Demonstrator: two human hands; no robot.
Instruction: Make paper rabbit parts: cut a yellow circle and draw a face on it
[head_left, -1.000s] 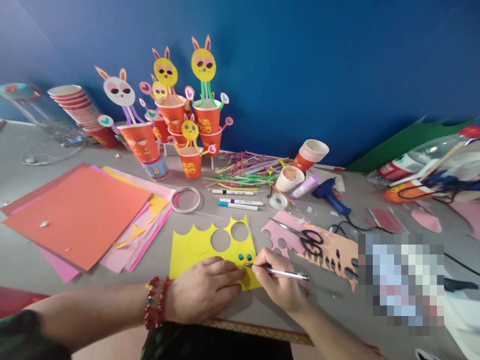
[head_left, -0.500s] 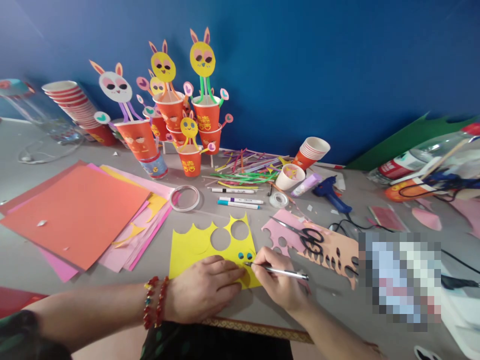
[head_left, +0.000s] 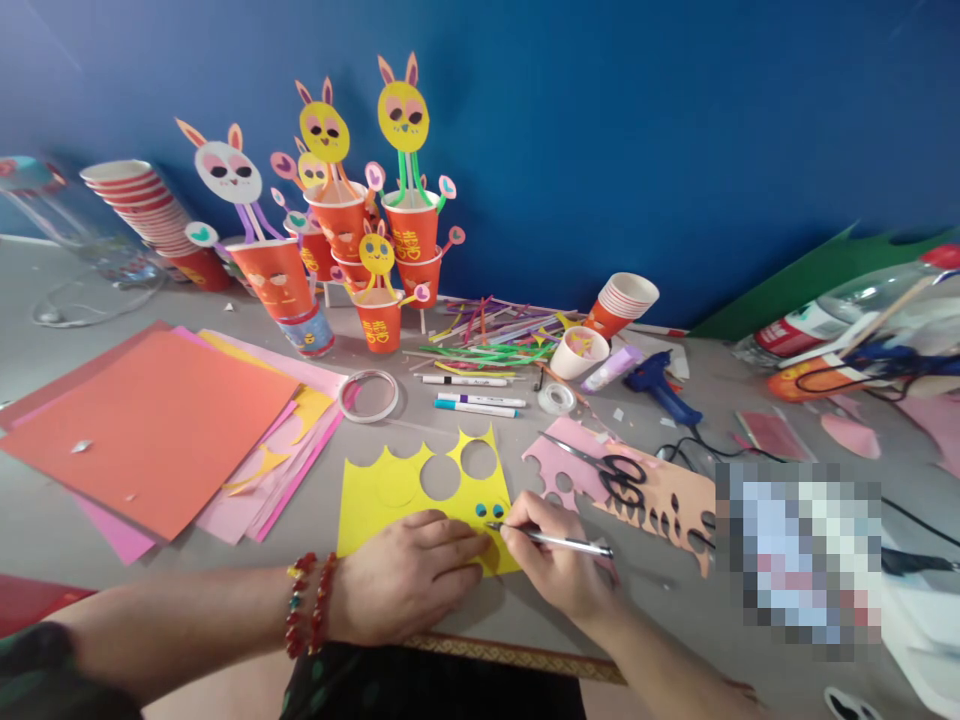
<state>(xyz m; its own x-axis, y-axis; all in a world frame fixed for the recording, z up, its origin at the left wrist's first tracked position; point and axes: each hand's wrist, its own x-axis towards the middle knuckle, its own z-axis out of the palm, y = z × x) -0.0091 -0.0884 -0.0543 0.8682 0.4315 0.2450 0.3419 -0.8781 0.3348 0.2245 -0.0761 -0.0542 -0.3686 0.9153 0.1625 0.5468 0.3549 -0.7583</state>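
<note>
My left hand [head_left: 412, 575] lies flat, fingers stretched out, on a yellow paper sheet [head_left: 375, 510] with round holes and scalloped edges cut into its top. In my right hand [head_left: 559, 565] is a pen [head_left: 566, 542], pinched between thumb and fingers. Its tip meets the yellow paper just below two small dark blue-green eyes [head_left: 489, 510]. Whatever mark lies under the tip is too small to make out. Right of the sheet, black-handled scissors [head_left: 622, 478] rest on cut pink paper [head_left: 562, 445].
Orange and pink sheets [head_left: 165, 430] lie at the left. Behind stand red cups [head_left: 382, 325] with rabbit figures. Markers [head_left: 476, 405], a tape roll [head_left: 369, 397], loose coloured sticks [head_left: 487, 335], a white cup [head_left: 579, 353] and a blue glue gun [head_left: 664, 388] spread across the table's middle and right.
The pen tip has shifted very slightly left under the eyes, with my right hand. My left hand stays flat on the paper.
</note>
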